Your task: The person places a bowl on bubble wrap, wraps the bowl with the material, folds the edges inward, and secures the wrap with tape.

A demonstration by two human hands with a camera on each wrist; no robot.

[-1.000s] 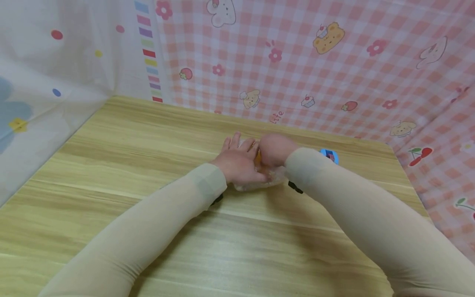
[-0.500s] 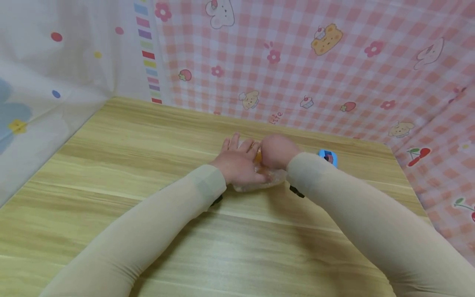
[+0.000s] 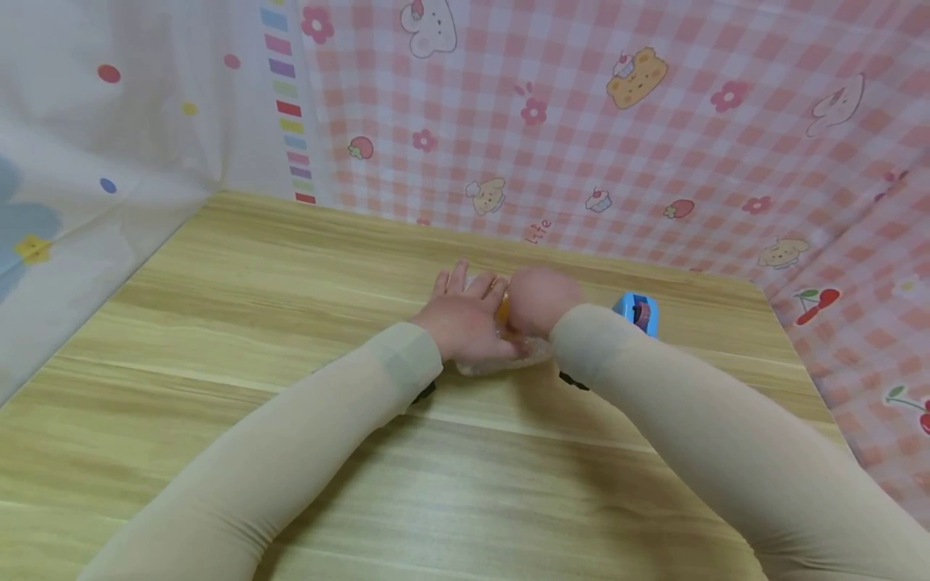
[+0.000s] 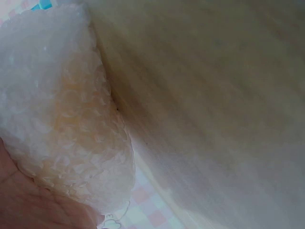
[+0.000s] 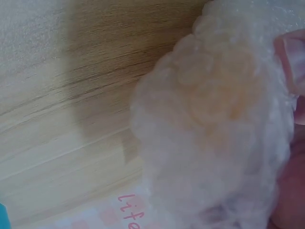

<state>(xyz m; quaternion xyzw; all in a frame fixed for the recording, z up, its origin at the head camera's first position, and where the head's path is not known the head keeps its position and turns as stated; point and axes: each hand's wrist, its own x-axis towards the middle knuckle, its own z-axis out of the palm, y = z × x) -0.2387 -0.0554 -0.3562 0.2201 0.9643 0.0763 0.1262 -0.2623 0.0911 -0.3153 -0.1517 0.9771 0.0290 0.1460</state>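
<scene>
A bubble-wrap package [image 3: 501,361] with something orange inside lies on the table between my two hands. My left hand [image 3: 468,323] rests flat on it from the left, fingers spread and thumb pointing right. My right hand [image 3: 543,300] is curled over its right part; the head view hides the fingertips. In the right wrist view, fingers [image 5: 291,59] grip the edge of the cloudy bubble wrap [image 5: 209,109]. The left wrist view shows the package [image 4: 71,109] standing up against the side of my left hand [image 4: 33,205].
A blue tape dispenser [image 3: 639,313] stands right of my right hand, partly behind the sleeve. The wooden table [image 3: 291,242] meets a pink checked cloth [image 3: 581,145] at the back and a pale cloth [image 3: 145,97] on the left.
My right forearm has shifted slightly nearer and left, so more of the tape dispenser shows. My left hand keeps its place on the package.
</scene>
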